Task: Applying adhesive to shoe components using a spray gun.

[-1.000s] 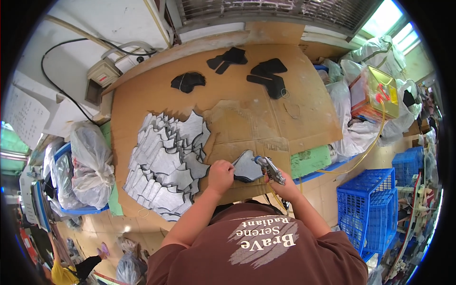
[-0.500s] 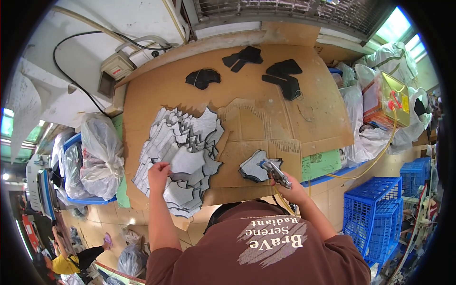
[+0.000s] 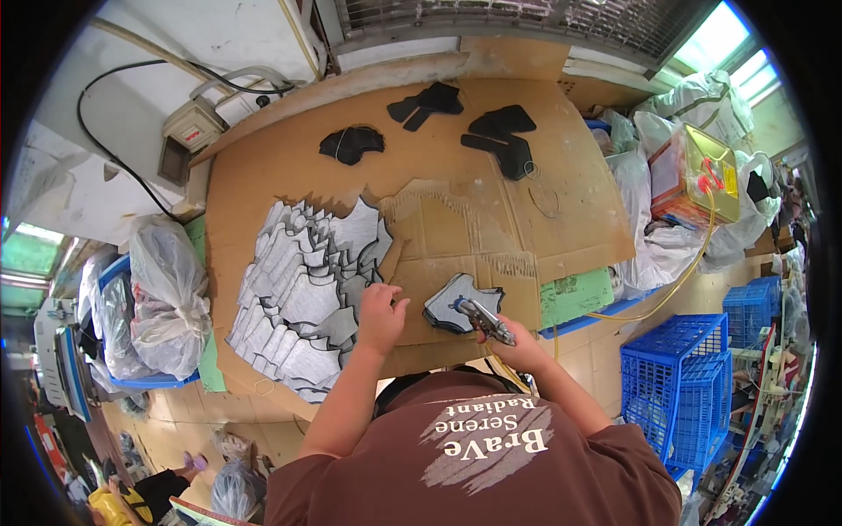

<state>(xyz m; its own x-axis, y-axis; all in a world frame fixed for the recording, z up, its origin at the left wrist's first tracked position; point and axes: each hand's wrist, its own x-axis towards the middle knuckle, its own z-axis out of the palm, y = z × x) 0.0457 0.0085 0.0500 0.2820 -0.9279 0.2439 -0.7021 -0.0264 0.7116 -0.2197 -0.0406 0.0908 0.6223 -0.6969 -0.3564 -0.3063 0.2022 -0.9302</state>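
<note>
My left hand (image 3: 382,317) hovers over the cardboard just right of a large fanned pile of grey cut pieces (image 3: 298,289) with dark edges. Its fingers are apart and nothing shows in them. In my right hand (image 3: 517,349) is a metal spray gun (image 3: 485,321), fingers wrapped round its handle. The gun's front end is over a small stack of similar grey pieces (image 3: 460,298), close to a blue mark on the top one. Whether the gun touches that piece, I cannot tell.
Cardboard (image 3: 289,175) covers the table, with several black cut pieces (image 3: 504,140) at its far side. Bagged goods (image 3: 171,298) stand left. At right are a metal can (image 3: 702,175) with a yellow hose (image 3: 671,287) and blue crates (image 3: 675,386). Another person (image 3: 118,504) is at lower left.
My left hand has moved right, off the grey pile, toward the small stack, and its fingers have opened. My right hand still holds the spray gun over the stack. The whole view has shifted slightly.
</note>
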